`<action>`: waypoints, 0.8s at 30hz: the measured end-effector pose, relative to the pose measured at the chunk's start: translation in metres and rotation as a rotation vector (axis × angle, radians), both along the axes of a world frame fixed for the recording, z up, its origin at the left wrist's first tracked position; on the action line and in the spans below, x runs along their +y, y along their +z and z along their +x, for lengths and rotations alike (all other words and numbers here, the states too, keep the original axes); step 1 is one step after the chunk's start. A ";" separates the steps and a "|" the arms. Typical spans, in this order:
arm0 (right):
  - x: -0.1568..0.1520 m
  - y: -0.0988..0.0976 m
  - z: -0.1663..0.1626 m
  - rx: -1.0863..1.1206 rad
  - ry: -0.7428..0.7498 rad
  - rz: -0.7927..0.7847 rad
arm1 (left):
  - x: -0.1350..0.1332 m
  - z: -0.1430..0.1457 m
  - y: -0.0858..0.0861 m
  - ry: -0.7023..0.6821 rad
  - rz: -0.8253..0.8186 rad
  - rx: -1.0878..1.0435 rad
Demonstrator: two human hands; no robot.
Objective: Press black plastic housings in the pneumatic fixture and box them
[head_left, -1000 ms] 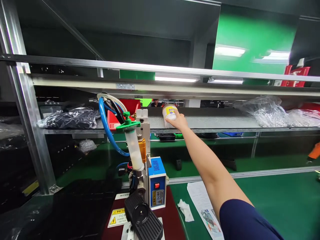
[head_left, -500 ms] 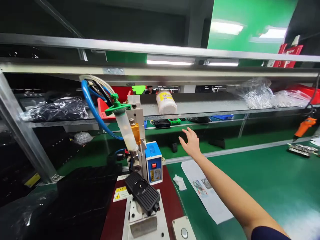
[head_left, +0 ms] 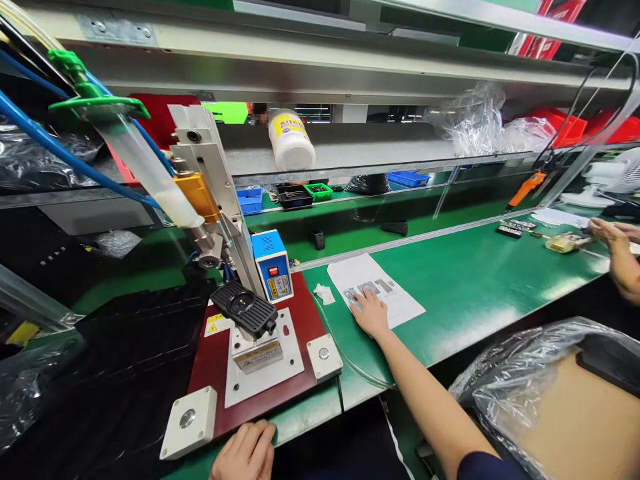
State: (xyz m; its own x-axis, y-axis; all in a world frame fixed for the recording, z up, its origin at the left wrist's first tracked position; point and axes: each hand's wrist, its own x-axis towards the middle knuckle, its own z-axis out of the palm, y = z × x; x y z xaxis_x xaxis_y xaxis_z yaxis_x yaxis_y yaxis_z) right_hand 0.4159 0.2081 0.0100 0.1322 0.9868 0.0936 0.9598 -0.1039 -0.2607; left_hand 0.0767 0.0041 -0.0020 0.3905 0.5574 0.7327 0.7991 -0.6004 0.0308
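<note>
My right hand (head_left: 371,312) lies on a printed sheet of paper (head_left: 403,308), its fingers spread and nothing held. At the bench's front edge, just below the dark red base plate (head_left: 273,400), my left hand (head_left: 245,450) rests with fingers slightly bent and no object in it. Between and beyond the hands stands a glue dispensing machine with a syringe (head_left: 155,173) tilted over a black ribbed part (head_left: 245,308), which sits on a metal fixture (head_left: 257,355). White button boxes flank the plate, one at left (head_left: 189,421), another at right (head_left: 325,357).
A blue control box (head_left: 273,263) and crumpled tissue (head_left: 325,293) stand behind the plate. The shelf holds a white tub (head_left: 291,143) and plastic bags (head_left: 475,127). An orange screwdriver (head_left: 527,190) hangs at right, near a co-worker's hands (head_left: 623,257). A plastic-lined box (head_left: 560,407) sits lower right.
My right hand has come down from in front of the shelf onto the paper. My left hand has entered view at the bottom. The view has tilted down and turned right.
</note>
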 end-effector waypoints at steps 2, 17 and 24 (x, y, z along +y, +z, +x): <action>-0.001 -0.002 -0.007 -0.002 -0.007 -0.014 | 0.000 0.001 0.001 -0.017 0.008 -0.011; -0.008 -0.005 -0.012 0.038 -0.013 0.093 | 0.000 0.003 0.005 -0.006 0.030 0.003; -0.001 -0.018 -0.001 0.190 0.015 0.307 | -0.001 0.007 0.006 0.000 -0.009 -0.060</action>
State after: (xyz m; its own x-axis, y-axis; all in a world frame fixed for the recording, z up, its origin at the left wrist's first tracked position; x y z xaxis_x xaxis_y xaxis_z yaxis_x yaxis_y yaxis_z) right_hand 0.4150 0.2068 -0.0082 0.1620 0.9183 0.3613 0.8918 0.0205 -0.4520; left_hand 0.0838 0.0035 0.0043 0.3462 0.5640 0.7497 0.7954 -0.6002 0.0843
